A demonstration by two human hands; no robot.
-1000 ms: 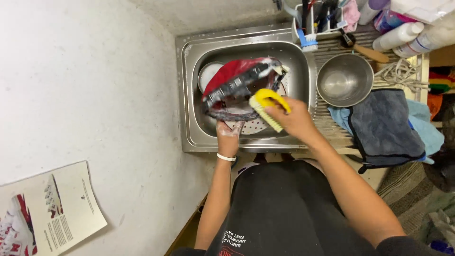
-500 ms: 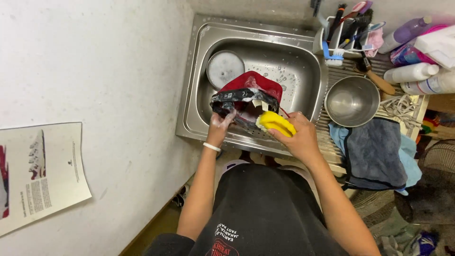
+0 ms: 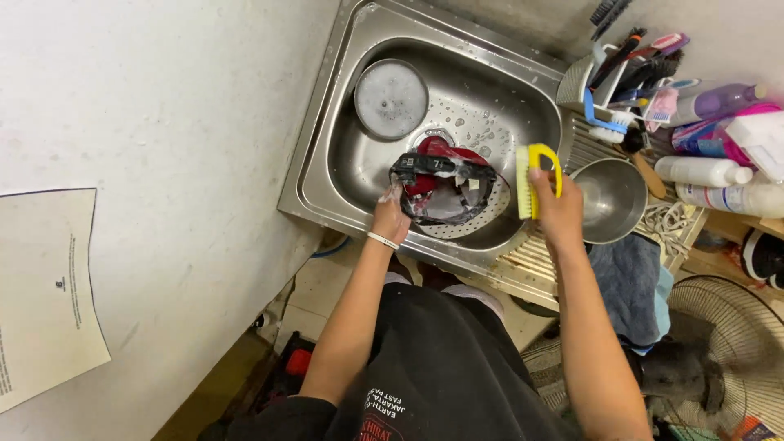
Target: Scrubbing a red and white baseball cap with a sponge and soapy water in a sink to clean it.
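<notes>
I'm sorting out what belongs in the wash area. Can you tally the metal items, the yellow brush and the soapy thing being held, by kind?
Stainless steel sink: 1
Round metal dish in the sink, filled with suds: 1
Metal bowl on the drainboard: 1
Yellow scrub brush, held in the right hand: 1
Red and black item, held over the sink by the left hand: 1
Total: 5

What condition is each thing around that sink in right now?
Red and black cap: wet, soapy, held over the sink by the left hand.
Yellow scrub brush: lifted off the cap, in the right hand's grip.
Round lid: lying in the sink, covered in suds.
Steel bowl: upright, looks empty.
</notes>
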